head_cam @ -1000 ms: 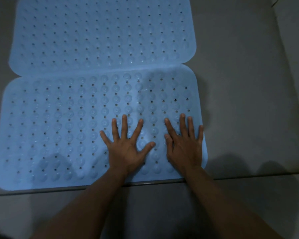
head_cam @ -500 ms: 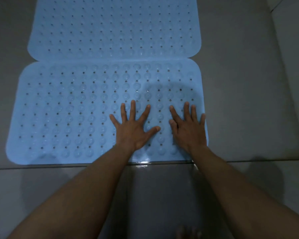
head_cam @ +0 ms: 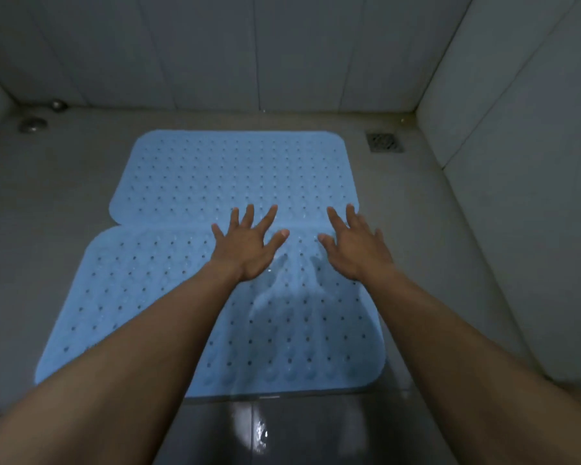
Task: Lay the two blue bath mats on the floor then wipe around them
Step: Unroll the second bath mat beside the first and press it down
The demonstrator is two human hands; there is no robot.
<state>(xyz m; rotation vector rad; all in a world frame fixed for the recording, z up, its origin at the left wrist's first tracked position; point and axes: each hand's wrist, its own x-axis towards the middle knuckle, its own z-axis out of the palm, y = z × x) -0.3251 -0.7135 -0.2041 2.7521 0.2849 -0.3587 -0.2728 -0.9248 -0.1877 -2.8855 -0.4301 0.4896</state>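
Two blue perforated bath mats lie flat on the grey tiled floor, long edges touching. The far mat (head_cam: 235, 172) sits toward the back wall; the near mat (head_cam: 141, 297) is closer to me and shifted a little left. My left hand (head_cam: 247, 245) hovers with fingers spread over the seam between them. My right hand (head_cam: 354, 245) is spread too, above the right part of the same seam. Both hands hold nothing, and their shadows fall on the near mat.
A square floor drain (head_cam: 384, 142) lies at the back right corner. Two round metal fittings (head_cam: 32, 125) sit at the back left. Tiled walls close in behind and on the right. A wet dark tile (head_cam: 259, 431) lies just in front of the near mat.
Both hands have lifted off the near mat and moved forward to the seam. My view has tilted up, showing the walls and the drain.
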